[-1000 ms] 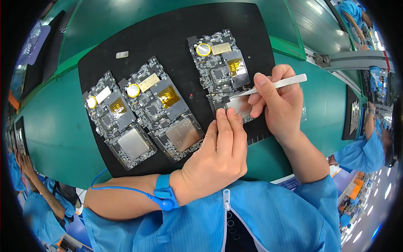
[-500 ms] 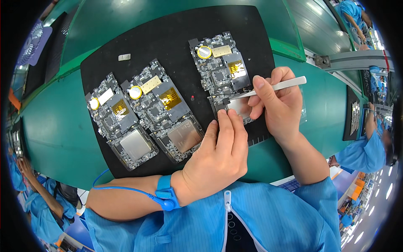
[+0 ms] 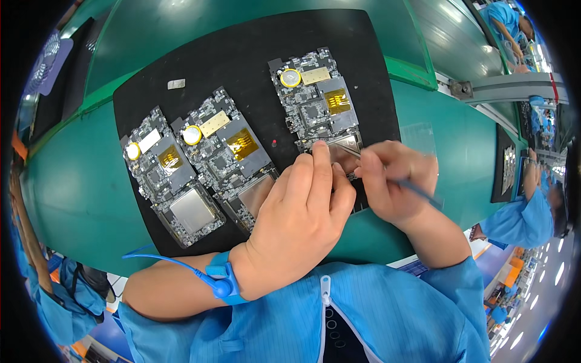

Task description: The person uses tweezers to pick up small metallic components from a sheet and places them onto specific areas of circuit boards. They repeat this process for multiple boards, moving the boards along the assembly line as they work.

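Tweezers (image 3: 387, 172) have tipped down; both hands (image 3: 339, 199) crowd the right board (image 3: 318, 103).

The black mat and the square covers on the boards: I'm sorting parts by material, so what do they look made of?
The black mat looks like matte rubber or foam: dull, glare-free. The square cover on the left board looks like brushed bare metal, grey with a soft sheen.

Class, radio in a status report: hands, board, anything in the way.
Left hand pressing on right circuit board. Right hand holding tweezers, tips at board's metal shield. Two more boards alongside, apart.
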`<action>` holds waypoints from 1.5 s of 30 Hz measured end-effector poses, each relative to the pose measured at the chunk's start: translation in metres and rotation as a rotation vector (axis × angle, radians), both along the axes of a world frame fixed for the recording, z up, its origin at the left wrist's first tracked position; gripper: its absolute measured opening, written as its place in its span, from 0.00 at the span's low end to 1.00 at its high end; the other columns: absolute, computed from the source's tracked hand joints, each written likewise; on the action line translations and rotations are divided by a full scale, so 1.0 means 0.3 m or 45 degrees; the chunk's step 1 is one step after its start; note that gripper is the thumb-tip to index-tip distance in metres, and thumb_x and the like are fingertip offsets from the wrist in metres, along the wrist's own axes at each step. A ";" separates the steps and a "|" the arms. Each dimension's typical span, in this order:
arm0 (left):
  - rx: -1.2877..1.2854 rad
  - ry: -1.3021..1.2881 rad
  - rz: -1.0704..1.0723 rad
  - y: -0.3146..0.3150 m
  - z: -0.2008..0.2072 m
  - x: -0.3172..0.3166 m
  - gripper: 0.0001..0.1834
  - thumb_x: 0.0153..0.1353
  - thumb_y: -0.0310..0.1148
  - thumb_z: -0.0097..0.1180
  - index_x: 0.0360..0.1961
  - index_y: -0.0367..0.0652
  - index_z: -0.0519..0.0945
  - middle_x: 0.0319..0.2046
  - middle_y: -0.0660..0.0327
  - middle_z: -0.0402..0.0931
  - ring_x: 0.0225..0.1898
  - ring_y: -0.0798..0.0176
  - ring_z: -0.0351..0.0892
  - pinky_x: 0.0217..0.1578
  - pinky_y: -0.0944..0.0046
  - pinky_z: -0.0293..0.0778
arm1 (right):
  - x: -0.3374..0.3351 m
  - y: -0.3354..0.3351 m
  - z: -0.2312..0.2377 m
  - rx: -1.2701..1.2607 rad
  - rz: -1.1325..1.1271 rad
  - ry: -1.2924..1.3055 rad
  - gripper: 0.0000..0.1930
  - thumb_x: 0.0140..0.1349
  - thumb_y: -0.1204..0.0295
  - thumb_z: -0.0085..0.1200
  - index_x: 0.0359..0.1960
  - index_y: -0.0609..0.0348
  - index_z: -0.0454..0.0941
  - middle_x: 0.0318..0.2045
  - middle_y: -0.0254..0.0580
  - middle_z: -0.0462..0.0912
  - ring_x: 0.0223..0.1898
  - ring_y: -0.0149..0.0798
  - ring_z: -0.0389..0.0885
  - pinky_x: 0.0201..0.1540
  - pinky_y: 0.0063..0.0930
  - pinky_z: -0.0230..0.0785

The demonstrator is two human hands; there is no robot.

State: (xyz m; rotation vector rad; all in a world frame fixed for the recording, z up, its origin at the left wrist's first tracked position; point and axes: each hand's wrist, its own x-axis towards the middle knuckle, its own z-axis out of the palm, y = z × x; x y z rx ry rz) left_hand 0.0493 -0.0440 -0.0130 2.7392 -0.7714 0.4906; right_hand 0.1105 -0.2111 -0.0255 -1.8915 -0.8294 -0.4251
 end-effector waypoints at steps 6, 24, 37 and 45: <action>0.186 -0.012 -0.023 -0.009 0.004 -0.045 0.24 0.47 0.28 0.52 0.46 0.24 0.76 0.44 0.41 0.73 0.47 0.46 0.73 0.43 0.62 0.76 | -0.015 0.033 0.013 0.419 0.045 0.305 0.14 0.54 0.84 0.59 0.24 0.57 0.63 0.23 0.44 0.82 0.21 0.32 0.79 0.20 0.20 0.67; 0.210 -0.061 -0.044 -0.003 -0.003 -0.046 0.19 0.46 0.29 0.51 0.38 0.25 0.78 0.41 0.41 0.74 0.46 0.44 0.73 0.45 0.59 0.76 | 0.011 0.011 0.048 -0.331 0.249 -0.138 0.14 0.51 0.84 0.61 0.20 0.59 0.65 0.18 0.42 0.78 0.14 0.31 0.71 0.16 0.23 0.61; -0.385 0.349 -0.109 0.039 0.036 0.042 0.17 0.42 0.23 0.60 0.37 0.33 0.75 0.47 0.46 0.69 0.46 0.45 0.69 0.44 0.49 0.68 | 0.021 -0.266 0.097 0.685 -0.329 0.798 0.11 0.63 0.74 0.53 0.36 0.57 0.61 0.21 0.37 0.74 0.19 0.27 0.76 0.15 0.14 0.65; 0.061 0.118 -0.453 -0.204 0.048 0.022 0.24 0.50 0.35 0.58 0.47 0.30 0.75 0.53 0.43 0.67 0.55 0.47 0.65 0.51 0.50 0.63 | 0.000 -0.468 0.039 0.421 -0.492 1.084 0.12 0.63 0.69 0.56 0.34 0.55 0.62 0.19 0.37 0.75 0.13 0.24 0.69 0.14 0.14 0.57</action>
